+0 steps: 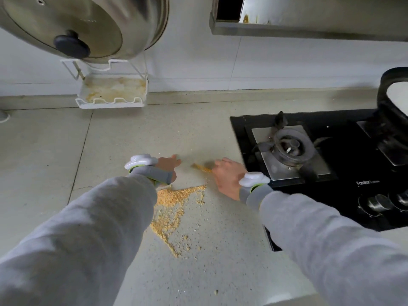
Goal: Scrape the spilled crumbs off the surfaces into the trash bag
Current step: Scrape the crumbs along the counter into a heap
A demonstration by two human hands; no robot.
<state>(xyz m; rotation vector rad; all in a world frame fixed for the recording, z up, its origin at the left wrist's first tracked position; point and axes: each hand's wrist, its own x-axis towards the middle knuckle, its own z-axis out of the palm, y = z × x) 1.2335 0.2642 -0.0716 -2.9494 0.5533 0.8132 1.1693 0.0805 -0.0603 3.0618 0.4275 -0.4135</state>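
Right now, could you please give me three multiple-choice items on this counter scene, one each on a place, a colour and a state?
1. Where does the main crumb pile lie?
A. on the hob
B. on the counter between the two arms
C. in the white tray

2. What colour is the hob?
A. black
B. white
C. red

3. How is the near burner?
A. lit under a pot
B. covered by a lid
C. bare and unlit

Answers:
1 B, the yellow crumbs spread over the counter below the left hand and right hand.
2 A, its glass top is black.
3 C, no flame shows and nothing stands on it.
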